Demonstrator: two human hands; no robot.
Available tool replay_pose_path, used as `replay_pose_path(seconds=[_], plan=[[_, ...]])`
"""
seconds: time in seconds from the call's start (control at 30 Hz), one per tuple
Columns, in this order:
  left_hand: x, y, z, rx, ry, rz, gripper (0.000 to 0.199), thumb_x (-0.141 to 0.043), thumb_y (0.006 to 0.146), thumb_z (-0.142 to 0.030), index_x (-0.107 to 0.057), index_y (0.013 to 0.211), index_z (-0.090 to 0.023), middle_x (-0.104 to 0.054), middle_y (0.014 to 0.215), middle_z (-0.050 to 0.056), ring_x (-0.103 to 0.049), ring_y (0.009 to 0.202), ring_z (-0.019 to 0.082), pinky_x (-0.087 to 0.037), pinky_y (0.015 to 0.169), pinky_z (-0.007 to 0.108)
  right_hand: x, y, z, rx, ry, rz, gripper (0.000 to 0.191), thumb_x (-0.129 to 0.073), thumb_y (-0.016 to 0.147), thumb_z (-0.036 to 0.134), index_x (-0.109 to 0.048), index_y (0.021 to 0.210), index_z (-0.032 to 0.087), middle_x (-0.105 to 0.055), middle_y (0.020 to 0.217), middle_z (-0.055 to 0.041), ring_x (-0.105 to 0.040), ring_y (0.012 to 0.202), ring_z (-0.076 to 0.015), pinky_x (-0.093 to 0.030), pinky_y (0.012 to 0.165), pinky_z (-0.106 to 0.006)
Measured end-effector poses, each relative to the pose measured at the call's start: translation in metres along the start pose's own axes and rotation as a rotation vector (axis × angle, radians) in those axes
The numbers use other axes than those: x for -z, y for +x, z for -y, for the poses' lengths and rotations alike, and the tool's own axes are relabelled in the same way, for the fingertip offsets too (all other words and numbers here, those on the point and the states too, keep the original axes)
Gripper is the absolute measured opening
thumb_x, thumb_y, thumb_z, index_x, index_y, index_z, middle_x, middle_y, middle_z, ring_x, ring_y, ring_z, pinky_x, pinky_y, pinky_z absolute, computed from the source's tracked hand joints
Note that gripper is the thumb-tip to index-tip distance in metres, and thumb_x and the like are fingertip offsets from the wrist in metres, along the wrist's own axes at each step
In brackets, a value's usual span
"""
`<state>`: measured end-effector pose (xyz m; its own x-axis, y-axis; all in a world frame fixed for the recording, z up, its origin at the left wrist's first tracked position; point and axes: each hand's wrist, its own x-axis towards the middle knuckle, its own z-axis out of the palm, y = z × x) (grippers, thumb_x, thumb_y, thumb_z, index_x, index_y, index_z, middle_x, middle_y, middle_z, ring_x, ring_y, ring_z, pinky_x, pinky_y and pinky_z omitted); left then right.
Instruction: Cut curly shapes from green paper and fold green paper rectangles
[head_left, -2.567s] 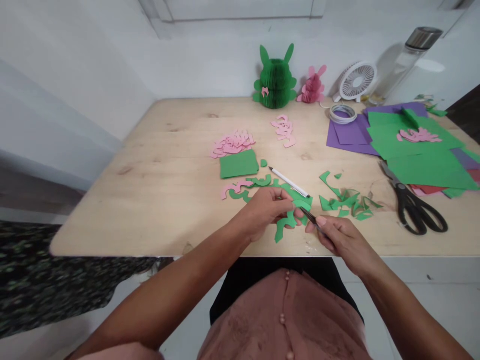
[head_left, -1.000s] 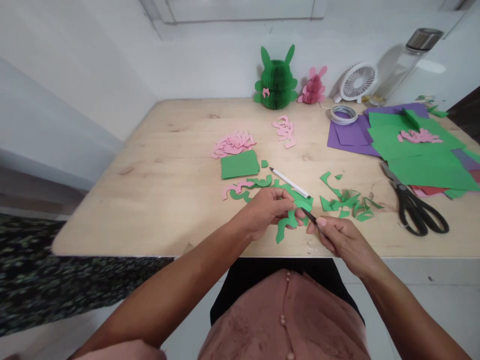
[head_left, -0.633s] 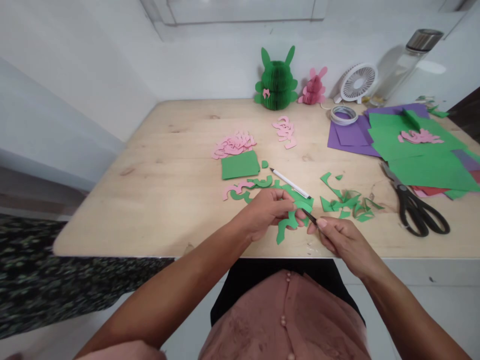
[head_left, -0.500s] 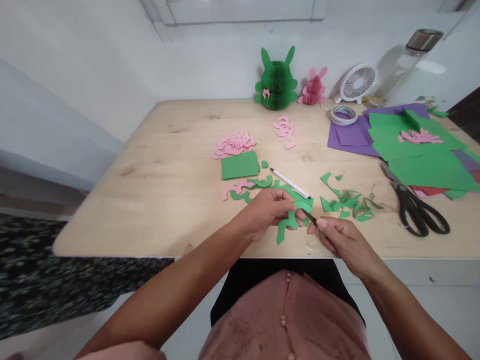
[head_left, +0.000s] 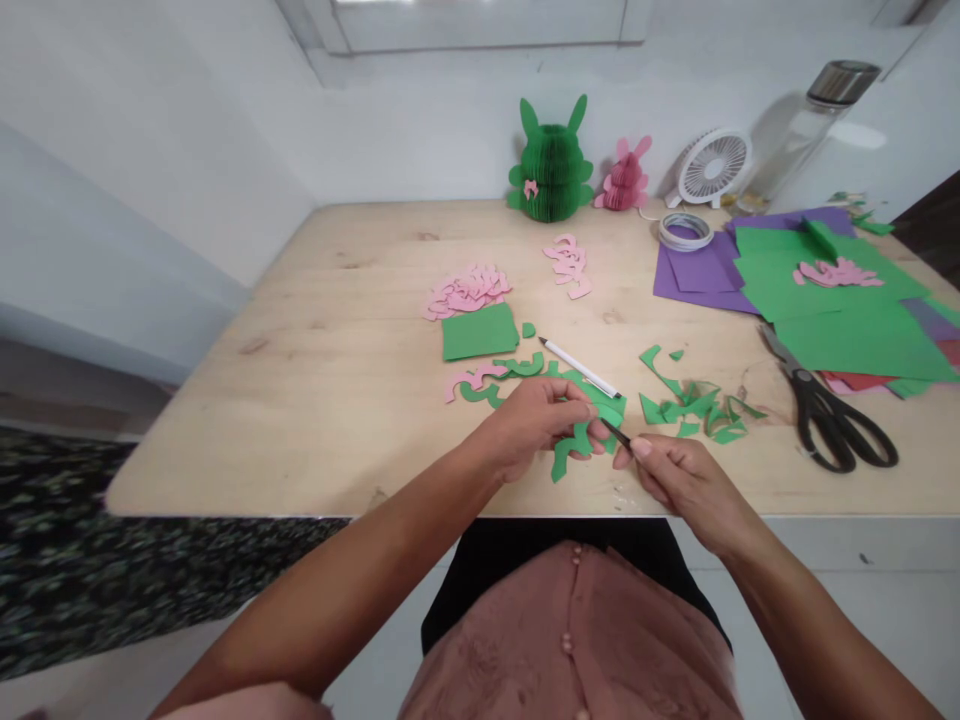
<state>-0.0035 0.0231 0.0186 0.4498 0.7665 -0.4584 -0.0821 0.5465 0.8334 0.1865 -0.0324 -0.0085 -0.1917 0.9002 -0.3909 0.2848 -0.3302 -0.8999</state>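
Observation:
Pinched in my left hand (head_left: 544, 420) is a wavy green paper cutout (head_left: 574, 450), raised just over the table near its front edge. My right hand (head_left: 679, 475) grips a slim black tool (head_left: 616, 433), its tip touching or very near the cutout's right end. My fingers cover the tool's rear part, so its exact kind is hidden. Behind my hands lies a white pen (head_left: 581, 368) on a green paper piece. More curved green cutouts (head_left: 525, 366) and a pink wavy cutout (head_left: 459, 382) lie beyond my left hand.
Green paper scraps (head_left: 697, 405) and black-handled scissors (head_left: 829, 420) lie to the right. Beyond are stacked green sheets (head_left: 832, 335), purple paper (head_left: 697, 275), a tape roll (head_left: 685, 232), a small fan (head_left: 712, 168), a bottle (head_left: 802, 140), a green paper figure (head_left: 553, 170) and pink cutouts (head_left: 469, 290).
The lower end of the green cutout has shifted up slightly. Both hands stay in nearly the same place, and the view has moved a little.

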Motion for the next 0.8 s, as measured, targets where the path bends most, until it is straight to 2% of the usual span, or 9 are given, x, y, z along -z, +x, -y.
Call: replay_pose_path(seconds=[0.37,0.8], plan=[[-0.0004,0.0018,0.0000,-0.030,0.102,-0.026,0.013,-0.059,0.075,-0.016,-0.053,0.063,-0.015,-0.069,0.065,0.006,-0.065,0.059,0.012,-0.045,0.054,0.021,0.0003,-0.0002,-0.0026,0.001,0.030,0.014,0.049,-0.048,0.085,0.061,-0.063,0.080,0.015,-0.023,0.047,0.0088,-0.015,0.044,-0.0081,-0.009,0.042,-0.024],[-0.0019,0.0030,0.0007,-0.040,0.067,-0.050,0.013,-0.058,0.074,-0.014,-0.052,0.062,-0.016,-0.069,0.065,0.005,-0.064,0.058,0.012,-0.045,0.055,0.022,0.0006,0.0014,-0.0040,0.019,0.048,0.011,0.048,-0.048,0.086,0.059,-0.063,0.082,0.014,-0.025,0.048,0.0089,-0.017,0.044,-0.0078,-0.009,0.042,-0.024]])
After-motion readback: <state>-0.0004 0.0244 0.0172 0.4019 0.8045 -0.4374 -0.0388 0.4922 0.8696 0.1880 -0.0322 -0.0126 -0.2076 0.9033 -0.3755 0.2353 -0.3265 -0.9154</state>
